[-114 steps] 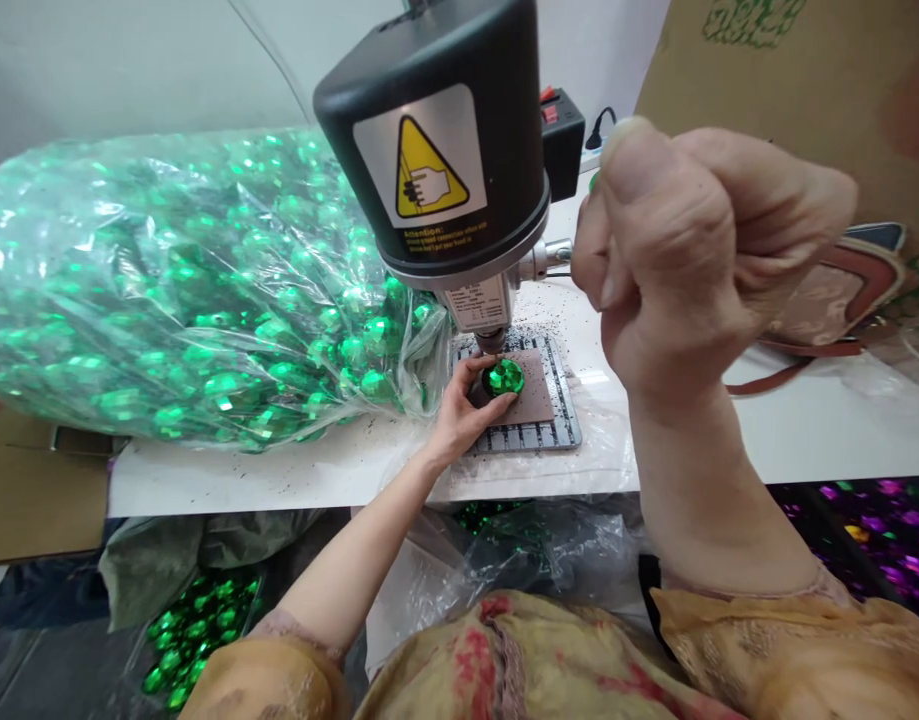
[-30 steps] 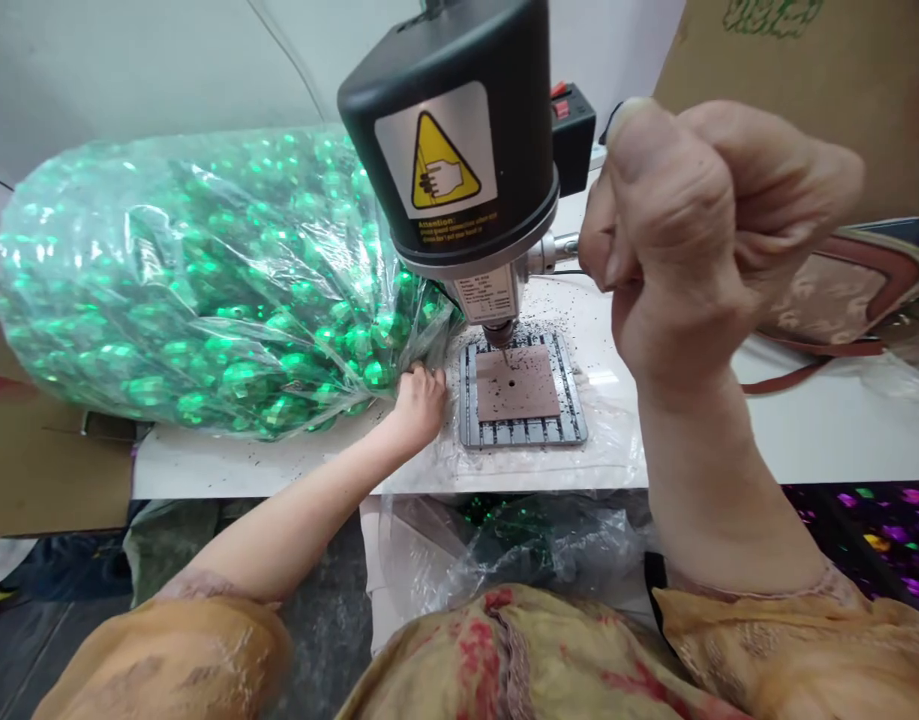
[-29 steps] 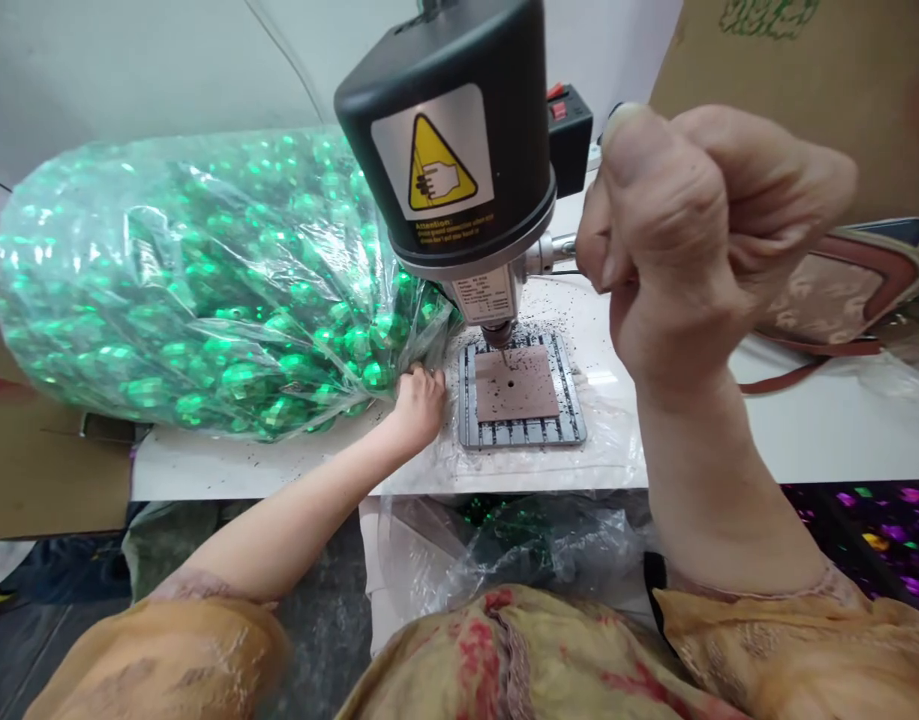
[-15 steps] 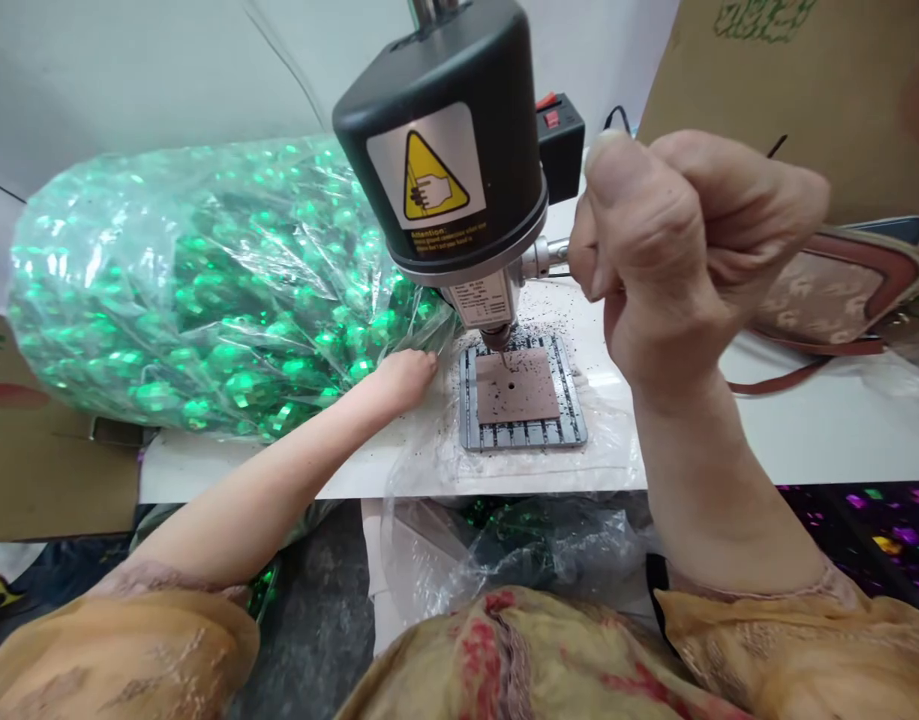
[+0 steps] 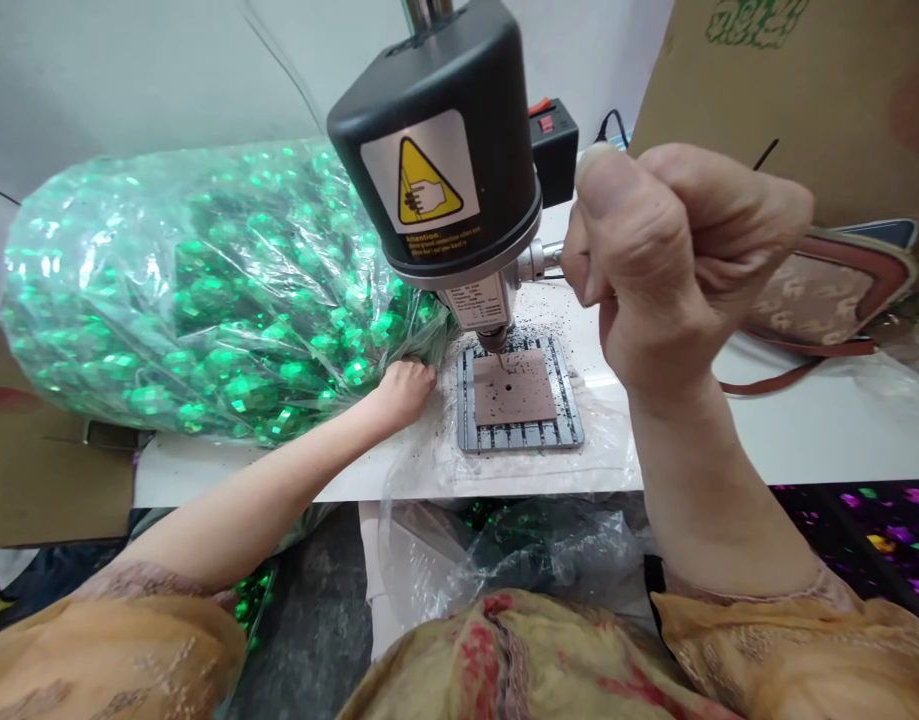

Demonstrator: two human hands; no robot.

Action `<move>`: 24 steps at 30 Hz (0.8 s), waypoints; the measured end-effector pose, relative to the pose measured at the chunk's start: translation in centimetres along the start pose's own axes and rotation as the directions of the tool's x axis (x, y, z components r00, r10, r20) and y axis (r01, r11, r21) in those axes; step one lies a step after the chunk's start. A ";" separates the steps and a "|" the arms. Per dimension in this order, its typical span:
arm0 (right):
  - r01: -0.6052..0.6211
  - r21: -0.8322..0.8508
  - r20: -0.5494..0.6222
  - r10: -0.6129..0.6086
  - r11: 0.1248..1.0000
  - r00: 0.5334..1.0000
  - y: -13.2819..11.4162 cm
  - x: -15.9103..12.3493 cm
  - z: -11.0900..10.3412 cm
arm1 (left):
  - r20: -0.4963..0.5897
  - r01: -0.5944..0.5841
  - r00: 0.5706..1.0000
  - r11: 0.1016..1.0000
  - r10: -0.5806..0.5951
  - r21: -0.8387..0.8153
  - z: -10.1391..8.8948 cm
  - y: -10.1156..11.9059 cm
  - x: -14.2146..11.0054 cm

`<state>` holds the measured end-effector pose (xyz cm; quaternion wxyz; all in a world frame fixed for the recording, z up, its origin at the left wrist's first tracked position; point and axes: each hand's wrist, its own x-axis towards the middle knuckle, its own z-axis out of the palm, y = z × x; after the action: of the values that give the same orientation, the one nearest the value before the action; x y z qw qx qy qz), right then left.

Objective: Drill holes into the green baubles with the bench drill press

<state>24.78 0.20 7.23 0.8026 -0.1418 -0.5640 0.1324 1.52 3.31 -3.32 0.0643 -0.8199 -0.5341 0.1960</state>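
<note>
In the middle stands a small black bench drill press with a yellow warning label. My right hand is closed around the drill press's feed handle at its right side; most of the handle is hidden by the fingers. Under the chuck lies a flat brown square board with a dark hole, on the slotted grey base plate. My left hand is closed at the mouth of the clear plastic bag of shiny green faceted balls, left of the plate. What its fingers hold is hidden.
Dark shavings lie around the base plate on the white table. A patterned bag with brown trim sits at the right, before a cardboard box. Clear plastic sheeting hangs over the table's front edge. Another carton stands left.
The whole view has shifted slightly. My left hand has turned a little, its knuckles showing more. My right hand stays on the handle, and the board looks unmoved.
</note>
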 end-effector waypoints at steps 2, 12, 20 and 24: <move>-0.001 0.009 -0.012 0.002 1.000 1.000 0.0 -0.1 0.0 | 0.008 -0.008 1.000 0.998 0.008 0.063 0.0 0.1 -0.5; -0.035 -0.032 -0.010 0.035 0.999 0.999 -0.4 -0.2 0.0 | -0.036 -0.030 0.999 0.965 0.040 0.261 0.4 0.9 -1.2; -0.078 -0.055 0.004 0.079 0.995 0.997 -0.7 -0.1 -0.2 | -0.604 -0.154 0.785 0.988 0.134 0.019 2.7 -0.8 -2.6; -0.142 -0.020 -0.009 0.142 0.990 0.990 -1.4 -0.1 0.0 | -0.756 -0.274 0.652 0.912 -0.057 -0.304 3.8 0.3 -3.3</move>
<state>24.83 -1.11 7.64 0.7918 -0.1904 -0.5508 0.1828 -0.85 -0.22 -6.04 0.1013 -0.8532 -0.4360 -0.2676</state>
